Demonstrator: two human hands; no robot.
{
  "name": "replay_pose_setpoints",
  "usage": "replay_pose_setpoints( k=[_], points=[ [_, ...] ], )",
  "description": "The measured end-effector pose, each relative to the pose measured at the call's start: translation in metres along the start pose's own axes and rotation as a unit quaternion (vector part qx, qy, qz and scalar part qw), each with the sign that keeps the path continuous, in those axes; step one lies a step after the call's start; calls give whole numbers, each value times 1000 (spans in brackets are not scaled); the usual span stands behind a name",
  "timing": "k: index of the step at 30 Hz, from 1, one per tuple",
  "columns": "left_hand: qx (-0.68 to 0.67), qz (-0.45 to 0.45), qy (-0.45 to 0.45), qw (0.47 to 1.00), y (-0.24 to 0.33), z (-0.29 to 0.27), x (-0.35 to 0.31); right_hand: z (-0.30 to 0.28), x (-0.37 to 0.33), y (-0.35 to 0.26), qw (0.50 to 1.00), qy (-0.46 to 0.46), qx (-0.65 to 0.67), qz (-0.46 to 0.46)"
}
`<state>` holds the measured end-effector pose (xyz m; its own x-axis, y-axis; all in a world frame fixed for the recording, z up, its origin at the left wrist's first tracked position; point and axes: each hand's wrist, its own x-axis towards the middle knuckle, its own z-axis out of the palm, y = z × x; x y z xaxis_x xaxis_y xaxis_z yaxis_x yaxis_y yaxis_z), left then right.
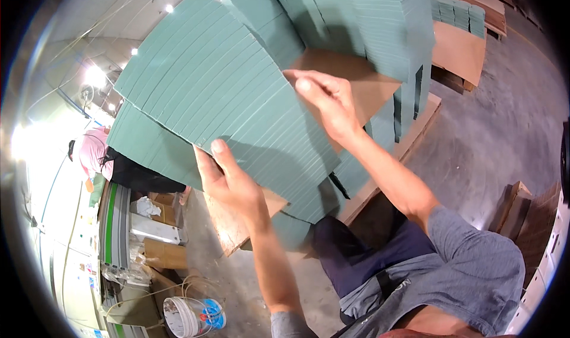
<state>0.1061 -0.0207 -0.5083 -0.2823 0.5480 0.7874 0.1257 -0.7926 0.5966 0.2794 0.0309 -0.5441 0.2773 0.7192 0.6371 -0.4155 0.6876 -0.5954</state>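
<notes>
Left hand (234, 186) half-curled at the near-left edge of the teal sheet stack (231, 94), thumb up; right hand (332, 103) bent against the opposite edge, stack between them. Fingertips partly hidden: cannot tell whether either hand grips or merely presses. Advisable: equal pressure from both sides, so layers stay flush. Past the right hand, brown sheet (367, 89) beside taller teal piles (386, 23); white bucket (179, 317) well apart, lower left.

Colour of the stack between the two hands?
The stack is pale blue-green, with thin darker lines across it; best seen in the head view.
</notes>
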Motion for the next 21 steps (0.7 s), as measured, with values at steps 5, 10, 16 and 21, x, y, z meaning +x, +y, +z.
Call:
replay_pose_setpoints(
  k=[5, 10, 16, 21],
  points=[
    [54, 4, -4, 999, -7, -2, -10, 7, -5, 0, 998, -32, -32, -32],
    [69, -4, -23, 997, -11, -5, -7, 15, 4, -3, 993, -45, -85, -72],
    [124, 27, -17, 992, -14, -11, -5, 21, 2, -4, 993, -1, -96, -65],
    [118, 31, -10, 992, -15, -9, -7, 19, 3, -1, 992, 18, -99, -76]
  ],
)
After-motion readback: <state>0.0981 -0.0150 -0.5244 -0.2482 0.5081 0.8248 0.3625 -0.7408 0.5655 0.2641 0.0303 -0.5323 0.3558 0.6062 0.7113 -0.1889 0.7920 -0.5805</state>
